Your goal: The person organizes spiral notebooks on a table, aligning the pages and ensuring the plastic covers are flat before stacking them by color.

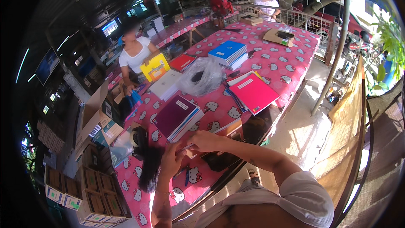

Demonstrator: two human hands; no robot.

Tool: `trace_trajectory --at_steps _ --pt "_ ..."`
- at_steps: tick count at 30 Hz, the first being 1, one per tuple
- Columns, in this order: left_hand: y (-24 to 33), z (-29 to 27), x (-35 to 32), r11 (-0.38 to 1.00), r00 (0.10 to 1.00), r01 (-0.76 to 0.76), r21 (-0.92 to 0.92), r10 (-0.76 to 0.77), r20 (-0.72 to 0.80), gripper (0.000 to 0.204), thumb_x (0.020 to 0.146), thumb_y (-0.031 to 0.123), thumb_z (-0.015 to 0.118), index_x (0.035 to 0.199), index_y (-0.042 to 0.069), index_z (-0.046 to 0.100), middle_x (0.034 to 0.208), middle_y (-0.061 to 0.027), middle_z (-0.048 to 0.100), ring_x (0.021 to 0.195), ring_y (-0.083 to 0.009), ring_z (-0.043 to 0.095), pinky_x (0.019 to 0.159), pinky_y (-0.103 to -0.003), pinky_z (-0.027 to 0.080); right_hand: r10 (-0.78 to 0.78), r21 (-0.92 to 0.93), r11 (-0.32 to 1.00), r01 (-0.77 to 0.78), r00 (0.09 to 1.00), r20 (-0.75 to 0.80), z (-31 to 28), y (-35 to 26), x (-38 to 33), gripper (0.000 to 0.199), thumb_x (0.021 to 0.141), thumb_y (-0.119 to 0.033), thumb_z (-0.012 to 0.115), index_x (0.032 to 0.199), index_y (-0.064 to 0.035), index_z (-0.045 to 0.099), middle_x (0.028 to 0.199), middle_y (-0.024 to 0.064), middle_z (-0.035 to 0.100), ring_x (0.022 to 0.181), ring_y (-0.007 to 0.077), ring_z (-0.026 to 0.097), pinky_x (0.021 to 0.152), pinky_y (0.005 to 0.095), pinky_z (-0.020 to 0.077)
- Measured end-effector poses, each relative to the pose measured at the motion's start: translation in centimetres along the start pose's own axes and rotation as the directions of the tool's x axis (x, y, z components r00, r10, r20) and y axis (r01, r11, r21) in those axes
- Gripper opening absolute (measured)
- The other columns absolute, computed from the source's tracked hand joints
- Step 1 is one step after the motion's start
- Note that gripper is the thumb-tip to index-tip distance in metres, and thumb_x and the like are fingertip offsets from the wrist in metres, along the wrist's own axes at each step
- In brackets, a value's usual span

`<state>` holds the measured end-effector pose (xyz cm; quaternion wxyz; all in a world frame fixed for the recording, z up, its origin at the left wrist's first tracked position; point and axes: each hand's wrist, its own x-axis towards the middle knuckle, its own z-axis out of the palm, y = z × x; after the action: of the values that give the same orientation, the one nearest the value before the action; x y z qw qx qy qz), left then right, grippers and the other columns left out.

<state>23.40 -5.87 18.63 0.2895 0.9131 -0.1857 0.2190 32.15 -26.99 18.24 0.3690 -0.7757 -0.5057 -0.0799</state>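
Observation:
My left hand (171, 160) and my right hand (205, 142) meet close above the near edge of the table, fingers closed. Between their fingertips is a small, thin, light-coloured piece (185, 147), too small to name. Just beyond them lies a stack of notebooks (179, 116) with a purple cover on top. A fanned pile topped by a pink notebook (255, 93) rests farther right. Beside my left hand stand a dark mesh object (150, 166) and what looks like a black tape dispenser (138, 138). A blue pen (187, 177) lies near my left wrist.
A pink patterned cloth (177, 194) covers the table. On it sit a clear plastic bag (203, 78), blue notebooks (228, 52) and a cardboard tray (278, 37). A co-worker (137, 50) holds a yellow folder (155, 67) across the table. Cardboard boxes (99, 185) are stacked at left.

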Motion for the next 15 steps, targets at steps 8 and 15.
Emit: trace_trajectory --at_steps 8,15 --pt "-0.5 -0.3 -0.4 0.999 0.998 0.024 -0.021 -0.023 0.059 0.025 0.095 0.022 0.065 0.112 0.003 0.062 0.096 -0.0157 0.065 0.082 -0.0299 0.063 0.068 -0.040 0.049 0.185 -0.245 0.962 -0.120 0.947 0.261 -1.9 -1.2 -0.5 0.028 0.090 -0.024 0.065 0.118 -0.0208 0.072 0.096 0.0113 0.073 0.090 0.0357 0.070 0.075 0.0501 0.0556" --pt "2.1 -0.1 1.0 0.988 0.992 -0.129 0.083 0.129 0.005 0.027 0.096 0.026 0.065 0.110 0.003 0.063 0.093 -0.0155 0.065 0.078 -0.0362 0.065 0.064 -0.041 0.051 0.188 -0.265 0.954 -0.140 0.968 0.165 -1.7 -0.2 -1.7 0.030 0.094 -0.027 0.061 0.123 -0.0264 0.070 0.096 0.0103 0.074 0.088 0.0343 0.071 0.071 0.0489 0.0561"
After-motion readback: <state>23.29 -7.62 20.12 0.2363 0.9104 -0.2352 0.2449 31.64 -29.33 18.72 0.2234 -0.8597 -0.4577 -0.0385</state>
